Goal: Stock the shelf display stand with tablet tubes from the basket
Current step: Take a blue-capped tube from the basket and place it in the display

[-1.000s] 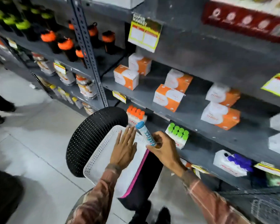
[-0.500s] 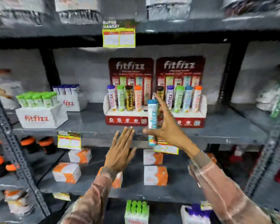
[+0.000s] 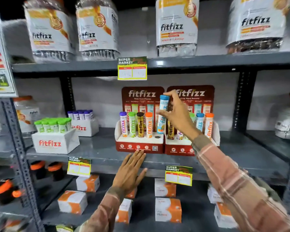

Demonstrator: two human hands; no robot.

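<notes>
Two red display stands sit side by side on the middle shelf: the left stand [image 3: 139,146] holds several upright tubes and has one empty hole [image 3: 157,136] at its right end; the right stand [image 3: 179,149] also holds several tubes. My right hand [image 3: 176,117] grips a blue-capped tablet tube [image 3: 162,114], upright, its bottom just above the empty hole. My left hand [image 3: 130,171] is open, fingers spread, below the front edge of that shelf. The basket is out of view.
White boxes of green-capped tubes [image 3: 54,134] and purple-capped tubes [image 3: 84,123] stand left of the stands. Large jars [image 3: 176,25] fill the top shelf. Orange-white cartons [image 3: 167,210] lie on the lower shelf. Price tags [image 3: 132,68] hang from shelf edges. A steel upright [image 3: 18,158] is at left.
My view rose from the basket to the shelf. My right hand carried the blue-capped tube up and over the left stand's empty hole. My left hand left the basket and rose toward the shelf edge.
</notes>
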